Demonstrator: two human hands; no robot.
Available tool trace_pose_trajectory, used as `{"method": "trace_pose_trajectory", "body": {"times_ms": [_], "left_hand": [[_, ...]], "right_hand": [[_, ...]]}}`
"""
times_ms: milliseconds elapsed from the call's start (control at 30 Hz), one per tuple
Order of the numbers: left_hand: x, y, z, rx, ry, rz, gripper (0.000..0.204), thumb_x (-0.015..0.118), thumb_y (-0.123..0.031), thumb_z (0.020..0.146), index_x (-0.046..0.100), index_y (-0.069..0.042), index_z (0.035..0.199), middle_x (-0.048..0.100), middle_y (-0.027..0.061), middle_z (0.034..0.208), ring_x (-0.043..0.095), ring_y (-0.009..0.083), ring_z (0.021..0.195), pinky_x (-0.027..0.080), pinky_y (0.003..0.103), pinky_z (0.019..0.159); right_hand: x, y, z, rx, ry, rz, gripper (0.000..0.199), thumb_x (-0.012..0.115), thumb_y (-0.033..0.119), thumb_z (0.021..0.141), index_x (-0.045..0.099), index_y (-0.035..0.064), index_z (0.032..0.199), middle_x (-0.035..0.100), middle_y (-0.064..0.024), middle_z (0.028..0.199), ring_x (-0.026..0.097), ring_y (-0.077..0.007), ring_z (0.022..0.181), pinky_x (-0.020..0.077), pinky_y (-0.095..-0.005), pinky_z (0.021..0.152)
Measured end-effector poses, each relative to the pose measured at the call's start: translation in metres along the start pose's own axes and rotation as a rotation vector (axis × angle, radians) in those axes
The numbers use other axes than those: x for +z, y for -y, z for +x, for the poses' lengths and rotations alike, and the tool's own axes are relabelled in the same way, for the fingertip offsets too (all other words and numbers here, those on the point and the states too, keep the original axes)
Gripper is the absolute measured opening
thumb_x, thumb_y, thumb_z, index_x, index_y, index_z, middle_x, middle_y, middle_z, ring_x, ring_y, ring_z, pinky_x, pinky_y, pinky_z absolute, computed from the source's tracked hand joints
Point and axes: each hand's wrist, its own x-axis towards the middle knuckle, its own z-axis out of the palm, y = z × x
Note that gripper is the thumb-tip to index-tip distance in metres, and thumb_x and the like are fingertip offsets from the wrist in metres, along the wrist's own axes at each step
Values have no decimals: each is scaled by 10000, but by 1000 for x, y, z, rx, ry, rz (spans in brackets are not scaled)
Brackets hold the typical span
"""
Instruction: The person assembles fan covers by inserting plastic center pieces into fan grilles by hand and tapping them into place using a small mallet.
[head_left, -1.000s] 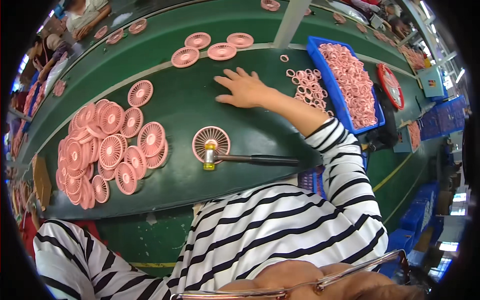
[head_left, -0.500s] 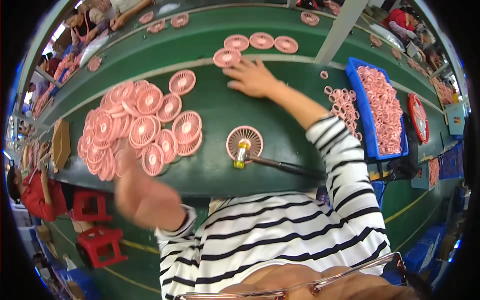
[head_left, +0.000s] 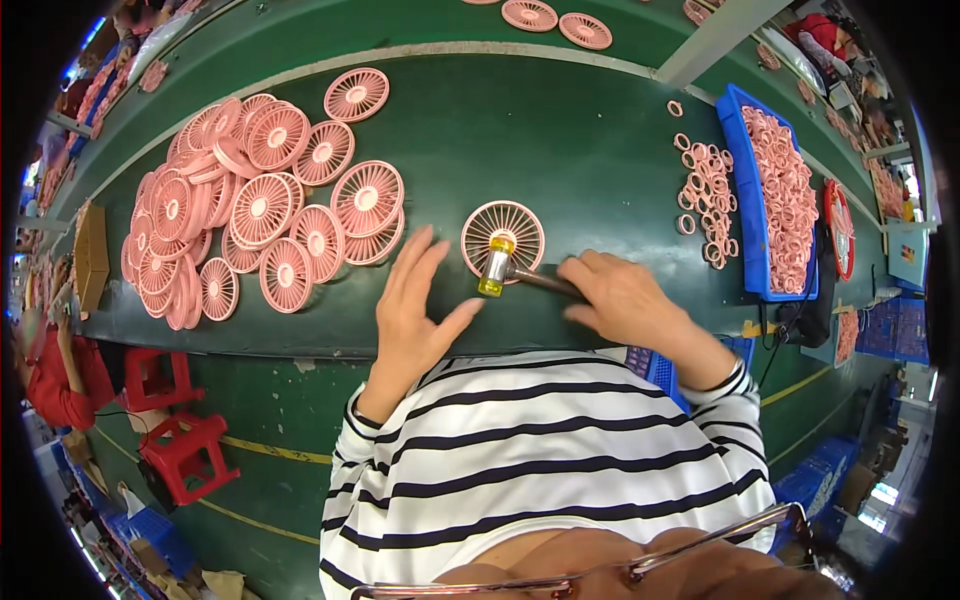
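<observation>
A single pink fan grille [head_left: 520,216] lies on the green work table in front of me. Across its near part rests the head of a mallet [head_left: 495,268] with yellow see-through ends and a dark handle. My right hand [head_left: 630,305] is around the handle, thumb on one side and fingers on the other; the palm hides the rest of the handle. Left of the grille hovers my left hand [head_left: 412,310], open and holding nothing, thumb spread toward the mallet. Beyond it, a large heap of pink grilles [head_left: 260,208] covers the table's left.
On the right stands a blue crate [head_left: 741,190] filled with pink rings, with loose rings [head_left: 705,195] beside it. Several finished-looking grilles [head_left: 585,31] lie past the table's far ledge. A metal post [head_left: 715,45] rises there. Red stools [head_left: 190,460] stand on the floor at left.
My right hand has come back from the grilles at the far ledge to the mallet's handle. My left hand has moved right, away from the heap. The view has shifted.
</observation>
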Motion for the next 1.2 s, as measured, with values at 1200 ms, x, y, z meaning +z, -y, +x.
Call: {"method": "trace_pose_trajectory", "body": {"times_ms": [1200], "left_hand": [[67, -7, 38, 183, -72, 320, 429, 806, -186, 692, 672, -67, 1082, 668, 175, 1089, 629, 364, 1043, 505, 431, 892]], "right_hand": [[32, -42, 3, 231, -914, -98, 252, 661, 149, 857, 666, 102, 1104, 639, -118, 870, 615, -325, 872, 509, -409, 744]]}}
